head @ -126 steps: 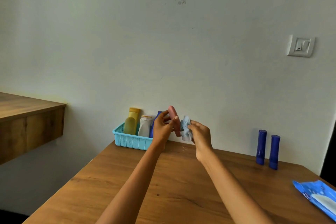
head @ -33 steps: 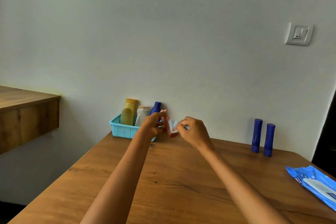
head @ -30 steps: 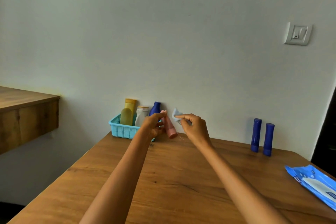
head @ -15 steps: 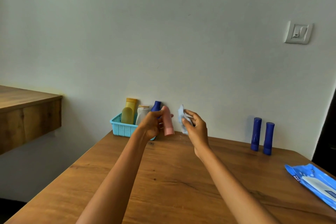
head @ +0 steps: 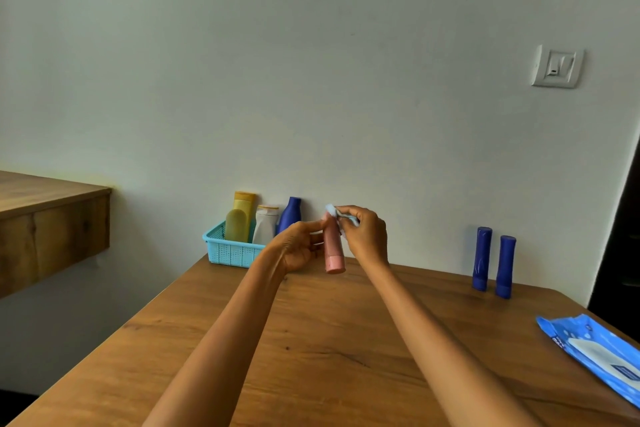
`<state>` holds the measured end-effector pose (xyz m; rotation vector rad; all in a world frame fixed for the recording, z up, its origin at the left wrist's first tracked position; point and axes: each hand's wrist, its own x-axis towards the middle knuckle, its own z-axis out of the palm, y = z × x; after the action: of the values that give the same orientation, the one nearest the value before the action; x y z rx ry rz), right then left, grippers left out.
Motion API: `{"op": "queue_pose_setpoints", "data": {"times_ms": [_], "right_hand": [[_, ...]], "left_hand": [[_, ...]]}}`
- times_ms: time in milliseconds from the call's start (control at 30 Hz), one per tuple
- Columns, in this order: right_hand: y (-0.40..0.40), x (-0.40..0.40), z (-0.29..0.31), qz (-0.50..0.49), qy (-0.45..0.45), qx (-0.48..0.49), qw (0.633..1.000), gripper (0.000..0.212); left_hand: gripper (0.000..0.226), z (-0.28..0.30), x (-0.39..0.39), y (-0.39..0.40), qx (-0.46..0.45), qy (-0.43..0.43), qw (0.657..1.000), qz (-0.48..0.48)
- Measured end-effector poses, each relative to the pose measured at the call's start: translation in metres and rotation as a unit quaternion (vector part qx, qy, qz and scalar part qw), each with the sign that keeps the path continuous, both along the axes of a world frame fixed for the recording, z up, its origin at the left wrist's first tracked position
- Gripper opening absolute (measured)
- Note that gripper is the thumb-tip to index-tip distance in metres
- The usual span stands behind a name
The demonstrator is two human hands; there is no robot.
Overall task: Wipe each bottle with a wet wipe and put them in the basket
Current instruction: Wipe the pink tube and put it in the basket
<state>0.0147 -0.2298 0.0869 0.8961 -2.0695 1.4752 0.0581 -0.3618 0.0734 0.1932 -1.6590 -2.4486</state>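
My left hand (head: 298, 246) holds a pink bottle (head: 334, 253) upright, cap end down, above the far side of the wooden table (head: 311, 340). My right hand (head: 366, 236) pinches a crumpled wet wipe (head: 341, 217) against the bottle's top end. Behind my left hand stands a light blue basket (head: 230, 250) at the table's far left corner; it holds two yellow bottles (head: 240, 218), a white bottle (head: 265, 229) and a dark blue bottle (head: 291, 215). Two tall blue bottles (head: 482, 258) (head: 505, 265) stand upright by the wall on the right.
A blue wet-wipe pack (head: 599, 354) lies at the table's right edge. A wooden shelf (head: 52, 225) juts out from the wall on the left, apart from the table. A light switch (head: 557, 66) is on the wall, upper right.
The pink bottle has gone from tilted to upright in my left hand. My right hand has closed back onto it and presses the wipe against the bottle's top.
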Motion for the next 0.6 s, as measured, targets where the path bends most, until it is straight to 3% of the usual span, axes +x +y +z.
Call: {"op": "queue_pose_setpoints", "data": {"times_ms": [200, 400, 500, 600], "right_hand": [[0.012, 0.011, -0.040, 0.023, -0.029, 0.020, 0.999, 0.022], [0.030, 0.025, -0.053, 0.081, -0.103, 0.034, 0.991, 0.011], [0.037, 0.030, -0.057, 0.084, -0.118, 0.098, 0.985, 0.009], [0.039, 0.037, -0.065, 0.043, -0.098, 0.227, 0.968, 0.010]], "left_hand": [[0.028, -0.004, 0.001, -0.002, 0.019, -0.012, 0.998, 0.057], [0.040, -0.003, 0.010, -0.003, 0.022, 0.002, 0.995, 0.096], [0.029, 0.001, 0.020, -0.002, 0.002, 0.005, 0.993, 0.115], [0.011, 0.001, 0.030, 0.003, -0.028, 0.007, 0.990, 0.137]]}}
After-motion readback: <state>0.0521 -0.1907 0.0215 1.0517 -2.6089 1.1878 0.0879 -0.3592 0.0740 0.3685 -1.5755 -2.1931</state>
